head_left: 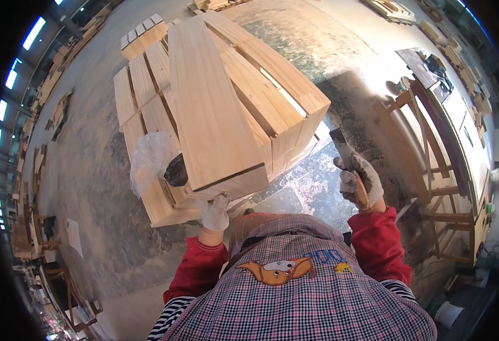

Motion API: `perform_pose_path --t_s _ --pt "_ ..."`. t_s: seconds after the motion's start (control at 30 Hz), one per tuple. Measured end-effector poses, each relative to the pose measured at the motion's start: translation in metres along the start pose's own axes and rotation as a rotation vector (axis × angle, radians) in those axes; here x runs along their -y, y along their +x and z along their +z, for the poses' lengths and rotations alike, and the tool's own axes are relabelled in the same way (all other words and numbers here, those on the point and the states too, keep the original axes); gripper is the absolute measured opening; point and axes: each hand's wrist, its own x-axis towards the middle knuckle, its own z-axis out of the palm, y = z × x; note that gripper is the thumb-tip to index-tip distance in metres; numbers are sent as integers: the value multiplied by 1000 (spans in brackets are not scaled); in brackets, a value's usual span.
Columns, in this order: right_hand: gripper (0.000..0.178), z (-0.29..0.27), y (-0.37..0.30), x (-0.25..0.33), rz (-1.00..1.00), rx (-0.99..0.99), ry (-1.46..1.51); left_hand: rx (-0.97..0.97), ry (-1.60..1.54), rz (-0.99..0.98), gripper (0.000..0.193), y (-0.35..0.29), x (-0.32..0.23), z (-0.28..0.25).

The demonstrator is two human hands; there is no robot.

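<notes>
Stack of pale timber, directly ahead; topmost board lying askew; flat-bladed tool in closed grip of gloved right hand; gloved left hand curled at stack's near end, hold not determinable.

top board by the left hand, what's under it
The top board lies on a stack of pale boards, which show on both sides, with gaps between some. Whatever is directly beneath it is covered, so I can't tell how the boards lie there.
</notes>
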Motion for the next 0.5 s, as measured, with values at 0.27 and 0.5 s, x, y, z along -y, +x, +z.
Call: perform_pose_path --t_s 0.27,0.5 --pt "46 -15 0 7 102 -20 -113 95 530 171 51 -27 18 -22" --pt "45 -58 3 10 169 -56 -68 -304 -45 -205 61 1 -17 -37"
